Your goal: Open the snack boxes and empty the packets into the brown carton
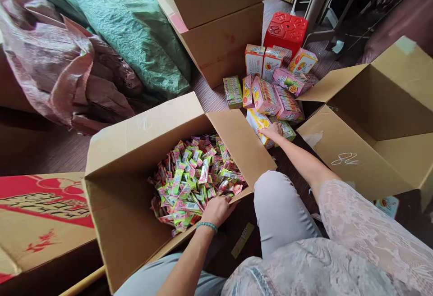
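Note:
My left hand (216, 211), with a bead bracelet on its wrist, is closed over the near rim of an open cardboard box (125, 224). Inside that box lies a heap of small pink and green sticks in wrappers (192, 179). My right hand (273, 131) reaches past the box flap (241, 143) and grips a yellow and white carton (259, 122) with fruit pictures. Its fingertips are partly hidden against the carton. Beside it, a green carton (287, 130) shows partly behind the hand.
Several printed cartons (265, 95) are piled on the floor before a red stool (286, 30). An open cardboard box (355, 152) stands at right, large boxes (226, 39) at the back. Green and pink sacks (125, 30) fill the left; a red-printed box (47, 215) lies near left.

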### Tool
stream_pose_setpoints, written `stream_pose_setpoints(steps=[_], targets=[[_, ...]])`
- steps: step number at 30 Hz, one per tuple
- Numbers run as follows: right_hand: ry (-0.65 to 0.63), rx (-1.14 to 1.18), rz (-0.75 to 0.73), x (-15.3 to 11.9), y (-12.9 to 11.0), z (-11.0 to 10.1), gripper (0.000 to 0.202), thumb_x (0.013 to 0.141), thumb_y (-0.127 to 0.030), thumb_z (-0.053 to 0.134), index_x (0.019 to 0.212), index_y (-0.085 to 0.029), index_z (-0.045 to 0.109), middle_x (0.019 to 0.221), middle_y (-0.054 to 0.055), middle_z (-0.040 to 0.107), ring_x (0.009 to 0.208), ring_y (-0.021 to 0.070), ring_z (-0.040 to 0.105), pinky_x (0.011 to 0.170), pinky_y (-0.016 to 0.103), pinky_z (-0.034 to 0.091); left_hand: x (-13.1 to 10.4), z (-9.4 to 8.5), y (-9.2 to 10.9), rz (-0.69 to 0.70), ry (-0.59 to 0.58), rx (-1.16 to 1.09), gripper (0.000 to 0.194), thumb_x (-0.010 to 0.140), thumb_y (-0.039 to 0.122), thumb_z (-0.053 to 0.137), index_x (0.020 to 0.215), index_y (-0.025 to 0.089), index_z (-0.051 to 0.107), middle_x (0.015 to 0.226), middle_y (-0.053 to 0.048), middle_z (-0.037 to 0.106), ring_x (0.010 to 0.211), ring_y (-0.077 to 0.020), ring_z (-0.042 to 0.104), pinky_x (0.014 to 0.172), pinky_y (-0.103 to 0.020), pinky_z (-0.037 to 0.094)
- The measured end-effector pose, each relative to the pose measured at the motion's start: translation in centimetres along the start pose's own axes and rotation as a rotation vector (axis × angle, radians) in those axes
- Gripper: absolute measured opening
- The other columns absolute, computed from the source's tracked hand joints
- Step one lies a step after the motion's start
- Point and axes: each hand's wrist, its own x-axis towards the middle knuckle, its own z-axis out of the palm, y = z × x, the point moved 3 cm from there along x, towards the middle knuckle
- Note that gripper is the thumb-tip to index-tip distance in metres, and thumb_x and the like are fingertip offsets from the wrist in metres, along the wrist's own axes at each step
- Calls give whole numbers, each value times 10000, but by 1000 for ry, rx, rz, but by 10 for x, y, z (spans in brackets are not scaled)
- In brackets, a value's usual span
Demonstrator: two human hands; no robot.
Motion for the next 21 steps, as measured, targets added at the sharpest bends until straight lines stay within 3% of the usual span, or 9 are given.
stream_pose_setpoints(steps=[7, 12, 14, 16, 18, 21], targets=[[13, -253, -170, -54, 32, -68, 1006, 659, -609, 889, 1410, -14, 583, 1398, 275, 590, 1285, 365, 645, 1054, 402, 535, 2, -3, 0, 12, 39, -30, 532, 1095, 483, 414, 1145, 140, 818, 1108, -205, 795, 1104, -360, 757, 960, -402, 554], [96, -321, -245, -90, 33, -156, 889, 652, -650, 868, 1249, -20, 673, 1272, 267, 661, 1152, 362, 693, 928, 404, 578, -1, 1, 5, 17, 97, -48, 608, 1070, 542, 438, 1139, 70, 815, 1143, -267, 774, 1136, -409, 737, 1000, -456, 543], [164, -256, -280, -109, 25, -195, 782, 640, -646, 878, 1129, -61, 702, 1171, 222, 699, 1068, 349, 702, 874, 415, 585, 0, 4, 7, 22, 127, -166, 626, 1032, 596, 495, 1216, 77, 793, 1165, -260, 773, 1172, -417, 722, 1036, -468, 528], [201, -95, -347, -133, 11, -225, 641, 655, -627, 881, 997, -117, 695, 1041, 148, 714, 970, 307, 698, 808, 404, 581, 0, 1, 5, 39, 174, -468, 691, 976, 673, 548, 1357, 127, 731, 1264, -221, 759, 1256, -394, 689, 1084, -448, 508], [146, 160, -459, -159, -11, -235, 530, 698, -588, 867, 917, -151, 662, 927, 86, 693, 890, 256, 679, 750, 369, 562, -2, -13, -3, 68, 256, -932, 856, 934, 798, 492, 1494, 163, 622, 1385, -197, 713, 1342, -367, 641, 1113, -439, 499], [-160, 523, -662, -202, -54, -206, 471, 711, -542, 851, 908, -163, 652, 849, 40, 656, 819, 206, 645, 711, 333, 531, -18, -54, -25, 271, 402, -1678, 1109, 861, 983, 250, 1585, 182, 503, 1395, -197, 701, 1360, -370, 625, 1108, -510, 514]])
